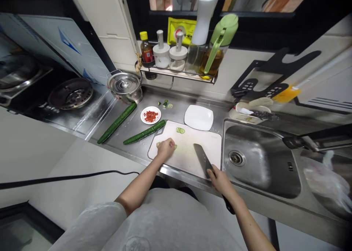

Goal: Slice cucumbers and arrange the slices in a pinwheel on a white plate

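Observation:
My left hand point(166, 148) is closed over a cucumber piece point(157, 145) on the white cutting board point(189, 163). Most of that piece is hidden under the fingers, and a pale slice point(175, 147) peeks out by the fingertips. A kitchen knife point(202, 158) is in my right hand point(218, 178), its wide blade lying over the board's right part and angled away from me. Several overlapping cucumber slices point(180, 130) rest near the board's far edge. One whole cucumber point(145, 132) touches or nearly touches the board's left corner; another cucumber point(117, 123) lies farther left.
A small plate of chopped red bits point(151, 116) and a white square plate point(198, 117) stand behind the board. Cucumber scraps point(165, 104) lie near the wall. A lidded steel pot point(125, 87) is back left, a sink point(261, 163) right, a condiment rack point(178, 73) above.

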